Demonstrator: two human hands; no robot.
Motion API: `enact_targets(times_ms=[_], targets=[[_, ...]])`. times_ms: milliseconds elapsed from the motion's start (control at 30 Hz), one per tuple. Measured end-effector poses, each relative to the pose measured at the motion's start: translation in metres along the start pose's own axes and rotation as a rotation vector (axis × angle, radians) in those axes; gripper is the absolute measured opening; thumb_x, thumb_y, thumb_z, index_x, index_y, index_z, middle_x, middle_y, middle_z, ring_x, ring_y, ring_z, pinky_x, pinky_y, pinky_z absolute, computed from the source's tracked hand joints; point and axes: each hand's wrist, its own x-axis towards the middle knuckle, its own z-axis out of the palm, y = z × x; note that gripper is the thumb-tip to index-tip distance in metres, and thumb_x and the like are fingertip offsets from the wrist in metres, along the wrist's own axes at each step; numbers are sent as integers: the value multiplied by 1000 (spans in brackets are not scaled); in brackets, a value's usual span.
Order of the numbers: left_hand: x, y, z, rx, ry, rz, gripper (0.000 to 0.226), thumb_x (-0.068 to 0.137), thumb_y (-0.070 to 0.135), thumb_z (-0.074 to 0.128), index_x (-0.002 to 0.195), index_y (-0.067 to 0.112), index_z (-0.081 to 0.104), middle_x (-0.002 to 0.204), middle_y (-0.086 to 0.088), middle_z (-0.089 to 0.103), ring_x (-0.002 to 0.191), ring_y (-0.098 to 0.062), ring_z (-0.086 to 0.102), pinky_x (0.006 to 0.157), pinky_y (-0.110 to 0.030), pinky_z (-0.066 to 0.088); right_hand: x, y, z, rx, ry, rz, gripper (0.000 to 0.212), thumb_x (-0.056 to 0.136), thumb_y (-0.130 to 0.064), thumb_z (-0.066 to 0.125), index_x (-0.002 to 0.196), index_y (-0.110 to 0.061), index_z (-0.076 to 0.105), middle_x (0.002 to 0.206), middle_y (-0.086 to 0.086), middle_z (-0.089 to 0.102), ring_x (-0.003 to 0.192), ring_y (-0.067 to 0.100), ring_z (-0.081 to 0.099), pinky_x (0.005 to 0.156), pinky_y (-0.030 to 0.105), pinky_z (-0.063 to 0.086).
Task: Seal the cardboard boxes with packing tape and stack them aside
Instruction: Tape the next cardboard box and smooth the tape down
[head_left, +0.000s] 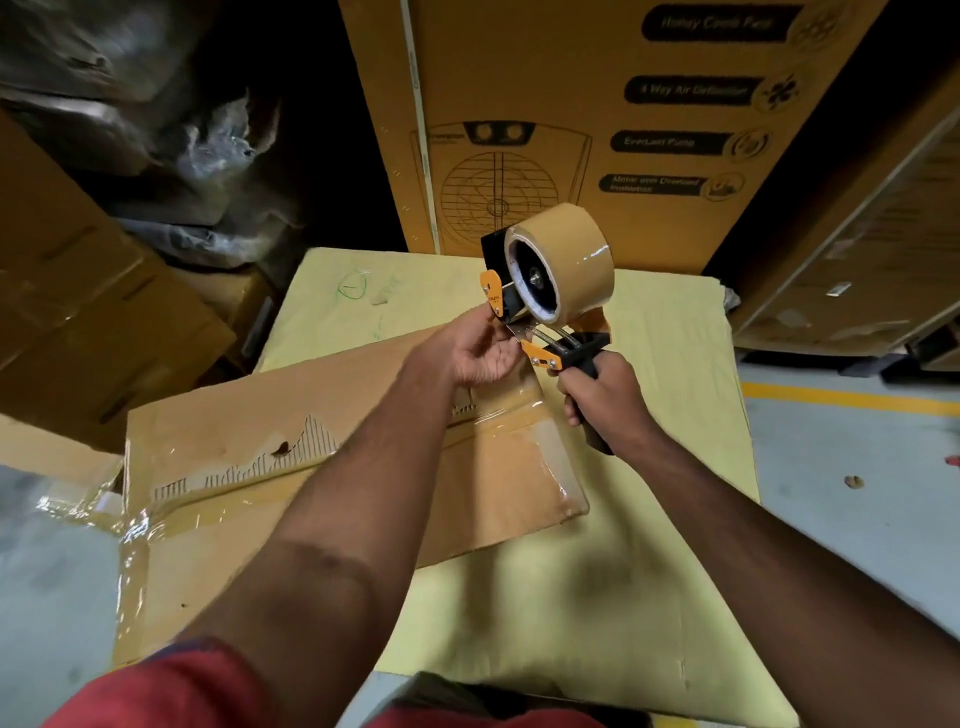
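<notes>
Right hand: wrapped round the black handle of the tape gun.
Left hand: fingers bent, pinching the gun's front end.
Box: flat brown cardboard under both arms, on a yellow sheet.

Warehouse — stacked printed cartons

**Print on the tall carton**

The tall carton carries four dark labels down its right side. The top one reads "Honey Comb Pad", the second "4 Way Air Deflection", the third "EverLast Pump"; the fourth is blurred, beginning "Motor with Overload". A line drawing of a fan grille is printed to their left. The yellow sheet bears green pen scrawl that cannot be read.
</notes>
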Motion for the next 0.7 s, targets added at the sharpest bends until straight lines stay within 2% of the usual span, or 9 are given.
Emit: enact_targets(times_ms=[100,200,267,367,467,567,633,700], targets=[[8,7,-9,30,52,-13,33,104,19,43,79,0,53,57,-8,59,44,-11,59,44,-16,52,4,0,0,-1,22,-1,41,69,-23,57,86,14,60,58,7,52,46,16,50,47,30,43],[18,18,-10,184,93,72,26,105,13,43,85,3,54,56,-5,57,42,-8,55,39,-13,46,5,3,-1,-11,42,8,40,70,-23,57,87,12,61,58,7,53,45,15,51,46,30,43],[23,28,-7,474,162,156,24,103,9,44,82,8,56,56,-3,54,43,-6,47,37,-13,38,2,9,0,-38,44,30,34,74,-22,59,83,11,59,57,7,53,47,17,51,47,30,43],[30,41,-4,1085,274,332,28,92,0,52,67,11,61,53,-3,57,42,-8,46,41,-16,35,-5,24,4,-74,74,92,20,85,-15,62,73,-3,53,58,7,52,50,20,51,50,33,44],[41,48,-5,1324,290,499,30,86,-2,56,60,10,64,60,-11,60,52,-18,50,51,-24,39,-13,31,12,-55,117,136,18,87,-14,58,72,-7,49,55,9,50,46,20,46,46,32,41],[54,59,-5,1449,438,640,35,89,5,58,56,16,57,60,-3,58,62,-19,53,62,-28,44,-20,36,14,-101,144,134,25,89,-17,59,74,1,52,59,12,51,45,18,48,42,26,41],[60,66,-8,1486,525,687,27,94,19,61,68,14,66,71,-2,64,70,-18,57,66,-30,48,-26,40,13,-146,145,126,30,89,-22,61,74,2,52,60,12,52,47,17,49,43,23,39],[65,70,-13,1493,568,706,25,96,31,62,83,12,72,81,-3,68,77,-18,60,70,-30,49,-28,46,12,-178,147,125,34,83,-30,63,71,-1,51,62,9,49,55,18,46,50,28,36]])
